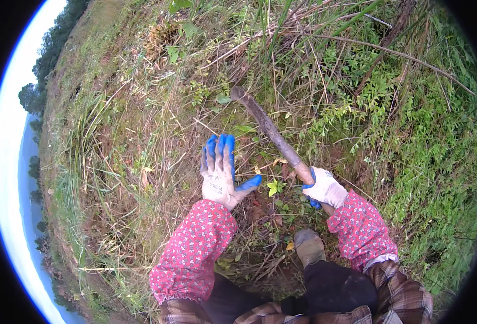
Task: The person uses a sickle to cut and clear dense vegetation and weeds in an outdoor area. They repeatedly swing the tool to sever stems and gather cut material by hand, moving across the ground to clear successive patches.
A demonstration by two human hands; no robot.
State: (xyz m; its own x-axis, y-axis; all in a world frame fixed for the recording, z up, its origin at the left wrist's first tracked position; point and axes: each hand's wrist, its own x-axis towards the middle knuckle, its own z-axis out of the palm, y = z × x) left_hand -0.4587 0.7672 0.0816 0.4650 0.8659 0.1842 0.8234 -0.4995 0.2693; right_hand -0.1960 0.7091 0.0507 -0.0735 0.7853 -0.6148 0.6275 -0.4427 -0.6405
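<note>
My left hand (220, 174), in a white work glove with blue-coated fingers, is held over dry grass with its back up. Its fingers are spread and nothing is in them. My right hand (326, 189), in a matching glove, is closed around the wooden handle of a cutting tool (271, 128) that looks like a billhook. The tool's dark, worn upper part slants up and left, ending in a slight hook over the grass. Its edge cannot be made out. A small yellow-green plant (275, 187) grows between my hands.
My shoe (309, 246) stands on the ground below my right hand. Dense green undergrowth (416, 154) covers the right side. Long dry stalks (392, 50) arch across the top right. A clump of cut-looking stubble (161, 40) sits upper left, and the slope falls towards distant trees (32, 97).
</note>
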